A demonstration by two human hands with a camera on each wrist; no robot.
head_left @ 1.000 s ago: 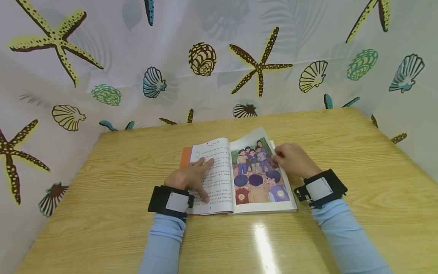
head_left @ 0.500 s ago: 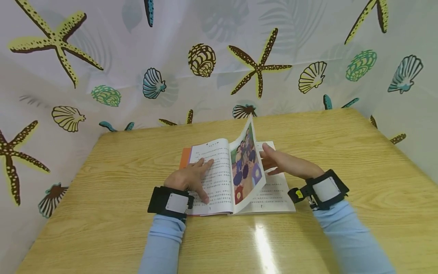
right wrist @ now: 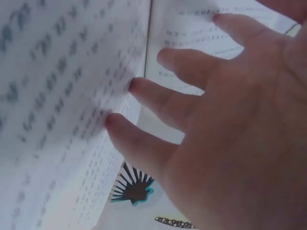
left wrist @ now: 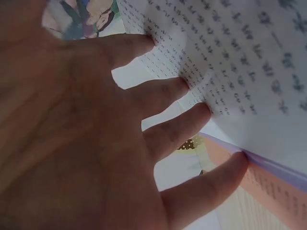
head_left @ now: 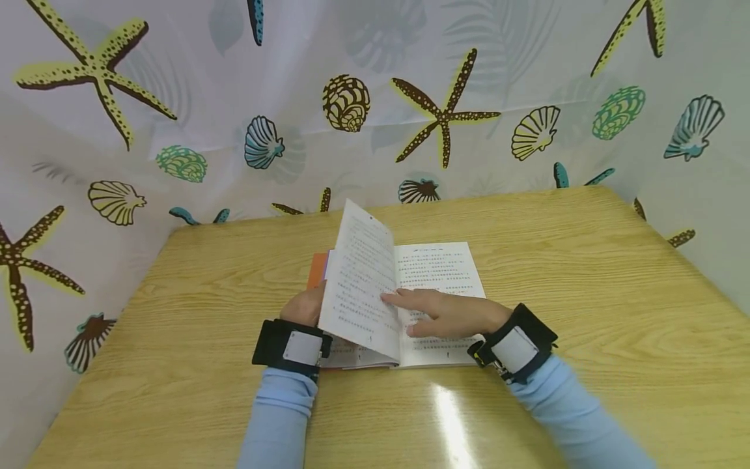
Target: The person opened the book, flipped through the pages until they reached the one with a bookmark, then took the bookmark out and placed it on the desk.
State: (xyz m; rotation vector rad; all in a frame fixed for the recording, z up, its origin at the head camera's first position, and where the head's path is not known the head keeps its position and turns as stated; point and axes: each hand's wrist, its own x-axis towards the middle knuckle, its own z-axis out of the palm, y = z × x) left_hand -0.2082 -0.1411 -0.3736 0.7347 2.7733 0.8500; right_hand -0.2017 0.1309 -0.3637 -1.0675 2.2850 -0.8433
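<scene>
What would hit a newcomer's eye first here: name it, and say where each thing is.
First, probably, the raised page, tilted left over the open book on the wooden table. Next, the person's left grip, partly hidden behind that page in the head view, and the right grip over the book's right side. Behind the table, bold starfish and shells pattern the pale cloth.

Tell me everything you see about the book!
The book lies open on the wooden table. Its white paper pages carry rows of dark print, and an orange edge shows at left. One page stands up, tilted left. The left hand rests on its left side; the right hand is at the raised page, perhaps touching.
</scene>
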